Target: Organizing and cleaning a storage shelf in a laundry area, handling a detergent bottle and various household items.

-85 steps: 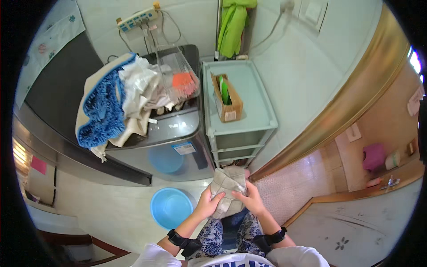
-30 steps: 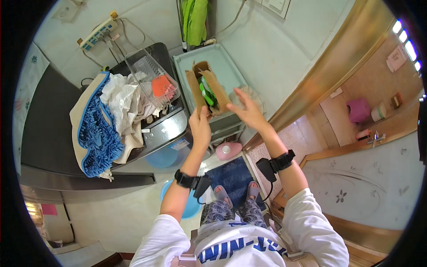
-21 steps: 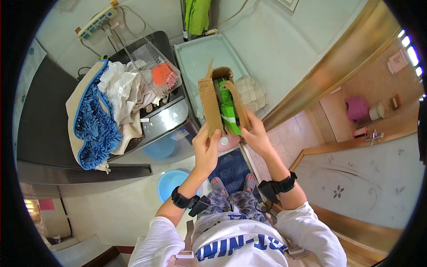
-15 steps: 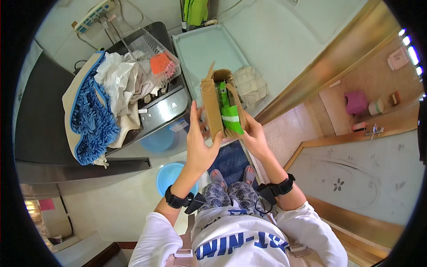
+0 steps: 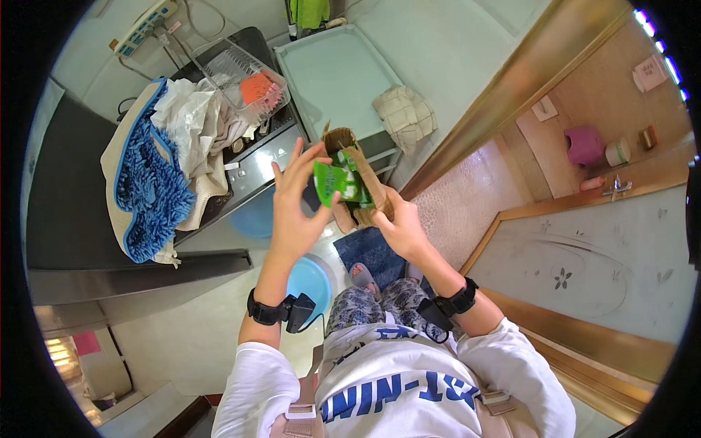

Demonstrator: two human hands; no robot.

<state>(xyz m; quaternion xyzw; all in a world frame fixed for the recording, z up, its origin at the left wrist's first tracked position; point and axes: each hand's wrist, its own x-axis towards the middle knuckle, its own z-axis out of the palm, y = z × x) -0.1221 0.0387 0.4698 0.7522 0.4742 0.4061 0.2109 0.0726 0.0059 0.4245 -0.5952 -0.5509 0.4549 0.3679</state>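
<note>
A small brown cardboard box [image 5: 373, 184] with raised flaps stands open in front of me, tilted a little. Green packets fill it, and one green packet [image 5: 333, 183] leans out over its left side. My left hand [image 5: 294, 206] has its fingertips at the upper edge of that packet and its thumb at the lower edge; the far sides of the fingers are hidden. At the box's right lower corner my right hand [image 5: 402, 225] grips the cardboard between thumb and fingers.
To the left, a blue shaggy cloth [image 5: 155, 193], white cloths [image 5: 191, 115] and a clear plastic basket [image 5: 241, 80] lie on a dark cooktop. A pale tray-like surface [image 5: 332, 62] bears a checked cloth [image 5: 405, 119]. Below are a blue basin [image 5: 309, 288] and a dark mat [image 5: 371, 252].
The box has come slightly lower and tilted. My left hand has gone from the box's left wall to the green packet, which now leans out leftward. My right hand still holds the box.
</note>
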